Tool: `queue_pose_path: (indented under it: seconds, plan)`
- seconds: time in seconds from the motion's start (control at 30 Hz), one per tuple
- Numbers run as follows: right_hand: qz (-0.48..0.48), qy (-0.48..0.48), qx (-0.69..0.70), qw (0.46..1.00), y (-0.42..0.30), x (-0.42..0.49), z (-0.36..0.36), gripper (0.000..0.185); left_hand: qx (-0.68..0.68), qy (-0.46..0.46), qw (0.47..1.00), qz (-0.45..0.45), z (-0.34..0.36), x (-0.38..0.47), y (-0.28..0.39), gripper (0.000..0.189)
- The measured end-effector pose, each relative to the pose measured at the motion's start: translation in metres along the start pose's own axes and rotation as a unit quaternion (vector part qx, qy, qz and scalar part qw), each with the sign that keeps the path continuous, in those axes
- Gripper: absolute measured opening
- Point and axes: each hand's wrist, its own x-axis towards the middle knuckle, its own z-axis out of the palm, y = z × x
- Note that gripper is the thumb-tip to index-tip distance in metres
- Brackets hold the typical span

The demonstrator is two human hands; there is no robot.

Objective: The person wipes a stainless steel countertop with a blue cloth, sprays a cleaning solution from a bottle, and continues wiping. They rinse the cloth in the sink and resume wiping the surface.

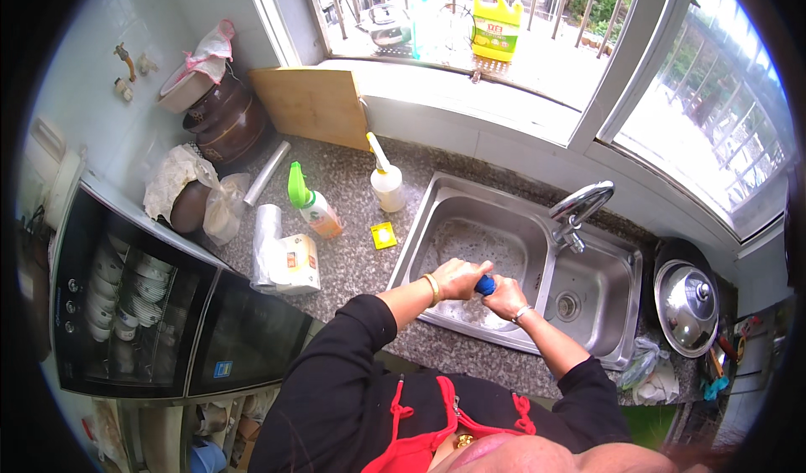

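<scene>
My left hand (458, 278) and my right hand (504, 297) grip a blue cloth (485, 285) between them, over the larger left basin (463, 240) of a stainless steel double sink. The cloth looks bunched up, and most of it is hidden inside my fists. Soapy water with bubbles lies on the floor of that basin. To the right is the smaller basin (592, 278) with a drain strainer (567, 305). Between the two basins rises a chrome faucet (580, 212), its spout pointing up and curving over to the right.
Left of the sink stand a white pump spray bottle (386, 186), a green-topped spray bottle (315, 208), a yellow packet (383, 235) and a tissue pack (296, 265). A wooden cutting board (312, 105) leans on the wall. A lidded wok (686, 308) sits at the right.
</scene>
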Motion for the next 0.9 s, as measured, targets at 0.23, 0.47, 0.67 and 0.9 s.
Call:
queue_pose_path:
  seconds: [0.23, 0.47, 0.67, 0.9]
  plan:
    - [0.08, 0.012, 0.442, 0.893, -0.014, -0.015, 0.03, 0.014, 0.104, 0.076, 0.983, 0.133, -0.008, 0.004, -0.009, 0.037]
    - [0.137, -0.083, 0.701, 0.695, -0.029, -0.023, 0.041, 0.016, 0.11, 0.108, 0.964, 0.216, -0.01, 0.016, -0.023, 0.038]
    - [0.038, 0.038, 0.557, 0.829, -0.024, 0.002, 0.034, 0.034, -0.118, 0.284, 0.952, -0.01, 0.027, 0.003, -0.038, 0.021]
    - [-0.165, 0.25, 0.233, 0.925, -0.023, 0.001, 0.061, 0.084, -0.502, 0.361, 0.694, -0.37, 0.045, 0.027, -0.034, 0.022]
